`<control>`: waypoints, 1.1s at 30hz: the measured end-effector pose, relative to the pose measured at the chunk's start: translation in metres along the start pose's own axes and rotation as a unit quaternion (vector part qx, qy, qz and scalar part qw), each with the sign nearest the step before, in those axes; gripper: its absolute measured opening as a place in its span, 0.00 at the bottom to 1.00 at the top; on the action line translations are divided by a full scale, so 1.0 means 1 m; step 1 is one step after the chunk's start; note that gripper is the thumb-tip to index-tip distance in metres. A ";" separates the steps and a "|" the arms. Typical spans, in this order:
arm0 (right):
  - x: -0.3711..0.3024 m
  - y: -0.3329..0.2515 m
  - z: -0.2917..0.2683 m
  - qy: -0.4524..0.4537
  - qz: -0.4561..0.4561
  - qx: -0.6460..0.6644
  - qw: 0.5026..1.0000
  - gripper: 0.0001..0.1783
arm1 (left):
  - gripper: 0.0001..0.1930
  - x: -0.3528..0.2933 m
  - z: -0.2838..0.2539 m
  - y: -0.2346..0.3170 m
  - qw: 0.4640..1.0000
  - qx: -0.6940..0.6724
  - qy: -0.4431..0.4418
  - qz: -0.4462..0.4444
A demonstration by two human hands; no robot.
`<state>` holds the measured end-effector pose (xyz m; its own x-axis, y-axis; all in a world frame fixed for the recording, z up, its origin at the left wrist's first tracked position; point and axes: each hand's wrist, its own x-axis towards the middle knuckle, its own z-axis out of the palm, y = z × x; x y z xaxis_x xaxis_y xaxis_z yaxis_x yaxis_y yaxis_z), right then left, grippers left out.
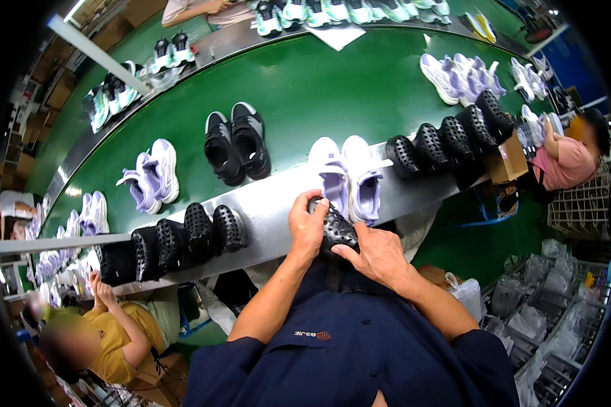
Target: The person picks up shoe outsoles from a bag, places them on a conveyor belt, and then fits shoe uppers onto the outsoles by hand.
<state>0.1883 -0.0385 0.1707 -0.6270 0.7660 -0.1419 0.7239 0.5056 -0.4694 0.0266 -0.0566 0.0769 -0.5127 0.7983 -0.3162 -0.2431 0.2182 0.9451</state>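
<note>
Head view: dark blue shirt at the bottom, bare forearms reaching up from it. Left hand half closed, thumb and forefinger pinched on the upper end of a black block dotted with round holes. Right hand curled, thumb at the block's lower end, fingers bent along its right side. Block tilted, gripped between both hands, over the near edge of the bench. Just beyond, a white-and-lilac pair of shoes, side by side, toes pointing away. Left heel partly hidden by block and fingers; cannot tell contact from a slight gap.

Close by on the right, a slanting row of black blocks, tight beside the right shoe, with a brown carton near its end. To the left, a second row on the same steel strip. Lower right, a white bag and grey crates of clear plastic bags.

Farther, on the green surface: black-and-grey shoes, a lilac pair left of them, more pale shoes upper right. Pale rail crossing at left. Co-worker in yellow lower left, another in pink at right. Farthest, white-and-mint shoes along the opposite edge, above a white sheet.
</note>
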 end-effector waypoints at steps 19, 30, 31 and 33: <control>0.081 0.009 0.087 0.118 -0.043 -0.182 0.975 0.17 | 0.09 0.099 -0.008 0.002 0.925 0.308 -0.154 0.162; 0.099 0.036 0.110 0.261 -0.099 0.060 0.958 0.17 | 0.16 0.103 -0.035 -0.016 0.938 0.279 -0.130 0.158; 0.093 0.036 0.104 0.266 -0.066 0.056 0.960 0.18 | 0.19 0.096 -0.033 -0.017 0.933 0.304 -0.106 0.161; 0.083 0.036 0.096 0.272 0.003 0.051 0.961 0.22 | 0.26 0.072 -0.026 -0.025 0.919 0.354 -0.056 0.162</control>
<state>0.1348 0.0048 0.0590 -0.3594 0.8772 0.3184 0.6773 0.4799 -0.5576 -0.0258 -0.0188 0.0282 -0.3666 0.9297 -0.0345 0.5252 0.2374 0.8172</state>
